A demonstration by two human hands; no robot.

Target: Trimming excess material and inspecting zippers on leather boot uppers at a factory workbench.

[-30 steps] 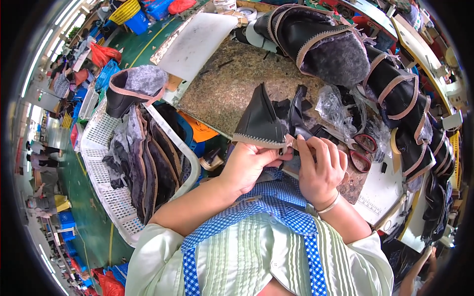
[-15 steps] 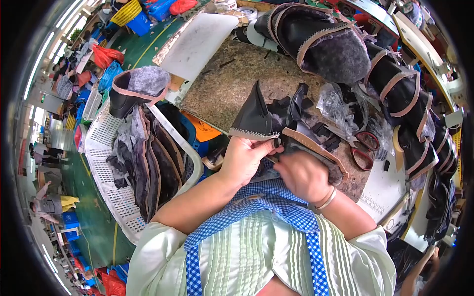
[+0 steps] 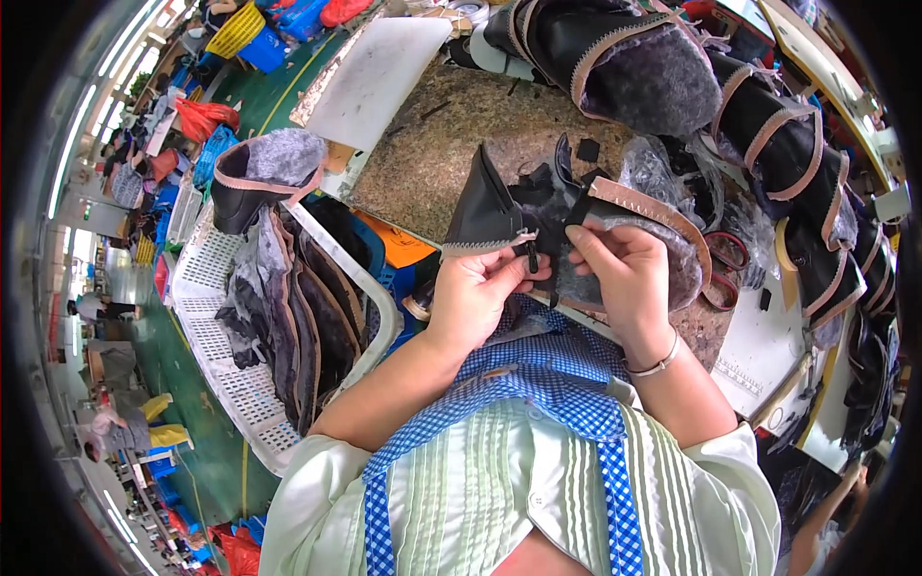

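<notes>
- A black boot upper (image 3: 485,206) with a fleecy grey lining and a zigzag-trimmed tan edge is held over the near edge of the counter (image 3: 451,144), in front of the person's chest.
- The left hand (image 3: 477,288) is closed on the lower edge of the boot upper, where a small dark zipper pull (image 3: 531,254) is pinched between thumb and fingers.
- The right hand (image 3: 629,278) is closed on the grey-lined flap (image 3: 634,216) of the same piece, with the fingers curled over its trimmed rim; a thin bracelet (image 3: 658,365) is worn on that wrist.
- The two hands are set close together, just beside one another, with the zipper pull between them.
- A white perforated basket (image 3: 226,384) is seen to the person's left, below counter level; a stack of dark boot pieces (image 3: 307,317) is stood in it.
- One finished upper with a grey fleece opening (image 3: 264,173) is rested on the far rim of the basket.
- A row of finished black boot uppers (image 3: 768,134) with tan trim is laid along the far and right side of the counter.
- A pale flat board (image 3: 379,67) is lain at the far left of the counter.
- Red-handled scissors (image 3: 725,274) are lain on the counter just right of the right hand.
- A crumpled clear plastic bag (image 3: 663,168) is seen beyond the held piece.
</notes>
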